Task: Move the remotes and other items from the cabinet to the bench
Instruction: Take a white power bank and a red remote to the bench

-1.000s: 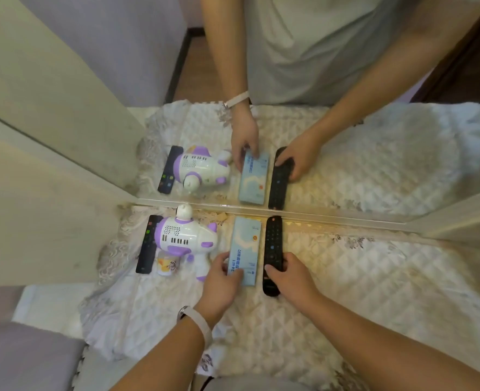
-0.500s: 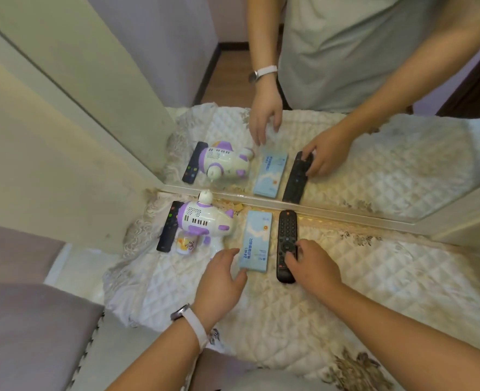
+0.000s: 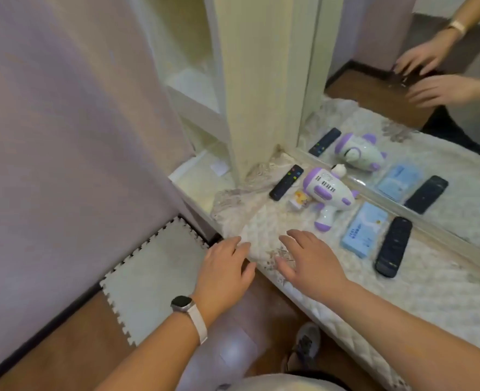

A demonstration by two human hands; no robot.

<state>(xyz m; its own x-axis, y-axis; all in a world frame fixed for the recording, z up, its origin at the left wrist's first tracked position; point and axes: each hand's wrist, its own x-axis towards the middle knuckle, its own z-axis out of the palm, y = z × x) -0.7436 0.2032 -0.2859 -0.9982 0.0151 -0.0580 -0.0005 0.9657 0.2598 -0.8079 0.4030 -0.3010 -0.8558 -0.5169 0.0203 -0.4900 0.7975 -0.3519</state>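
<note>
Nearest me, my left hand (image 3: pixel 224 266), with the pale-strapped watch (image 3: pixel 186 306) on its wrist, hangs just off the corner of the white quilted cover (image 3: pixel 402 292) on the table, fingers loosely apart and holding nothing. My right hand (image 3: pixel 309 261) lies flat on that corner, fingers spread, also empty. I judge both are free because each thing is already set down.

Beyond my right hand, side by side and parallel, lie the long black remote (image 3: pixel 393 246) and the light blue flat box (image 3: pixel 364 230). Further along stands the white and purple toy gun (image 3: pixel 329 193), a small yellow-printed pot (image 3: pixel 299 200) just beside its grip, and then the short black remote with coloured buttons (image 3: pixel 286 182). The row runs along the mirror (image 3: pixel 430 136), I think to keep it tidy and reachable.

Down left is a grey foam puzzle mat (image 3: pixel 154 275) on the brown floor; behind it, a lilac wall and cream open shelves (image 3: pixel 196 88).
</note>
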